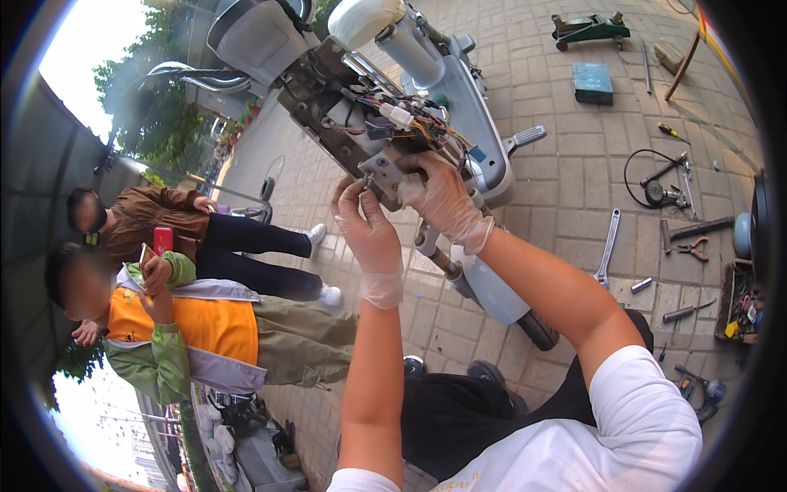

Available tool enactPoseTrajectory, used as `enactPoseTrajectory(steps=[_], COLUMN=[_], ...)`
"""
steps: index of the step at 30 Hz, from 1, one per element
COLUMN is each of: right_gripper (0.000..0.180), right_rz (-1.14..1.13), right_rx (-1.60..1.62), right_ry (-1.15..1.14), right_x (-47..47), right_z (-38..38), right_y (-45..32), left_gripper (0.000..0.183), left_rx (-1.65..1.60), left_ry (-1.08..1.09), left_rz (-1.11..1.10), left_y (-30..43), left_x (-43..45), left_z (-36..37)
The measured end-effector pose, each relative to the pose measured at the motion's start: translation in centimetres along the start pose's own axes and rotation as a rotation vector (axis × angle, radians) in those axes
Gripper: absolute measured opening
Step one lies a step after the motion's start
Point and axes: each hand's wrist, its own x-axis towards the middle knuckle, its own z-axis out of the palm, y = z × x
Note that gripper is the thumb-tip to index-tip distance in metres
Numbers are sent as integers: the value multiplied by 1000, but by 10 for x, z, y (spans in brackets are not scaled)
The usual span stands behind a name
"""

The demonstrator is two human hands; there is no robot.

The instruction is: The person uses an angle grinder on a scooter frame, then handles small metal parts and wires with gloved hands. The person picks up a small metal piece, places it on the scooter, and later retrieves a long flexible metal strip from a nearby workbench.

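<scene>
An electric scooter (452, 98) stands before me with its front panels off and a bundle of coloured wires and white connectors (396, 115) bare. A light metal bracket plate (384, 174) with holes sits at the lower end of the opened frame. My right hand (439, 194), in a clear thin glove, grips this plate from its right side. Gloved the same way, my left hand (367, 227) pinches a small bolt (369, 182) against the plate's left face. The bolt is partly hidden by the fingertips. Below the plate, the fork tube (439, 255) runs down towards a wheel.
On the paving to the right lie an adjustable wrench (609, 246), a hammer (695, 230), pliers (695, 249), a socket (641, 285), a screwdriver (687, 312) and a pressure gauge (656, 192). A toolbox (727, 301) is beyond. Two people (184, 326) (166, 212) stand at left.
</scene>
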Motion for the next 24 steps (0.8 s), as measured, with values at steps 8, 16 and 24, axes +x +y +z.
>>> enactPoseTrajectory(steps=[8,16,24], right_gripper=[28,28,28], right_rz=[54,9,9], right_rx=[29,44,19], right_ry=[-8,-8,-33], right_x=[2,-2,-4], right_z=[-2,-10,-13], right_y=[-2,-12,-11], left_gripper=[17,19,18], left_rx=[-30,-110,-116], left_ry=[-24,-72,-64], left_rz=[-7,-81,-58], left_y=[-9,9,9], left_x=[11,7,3], left_z=[17,15,17])
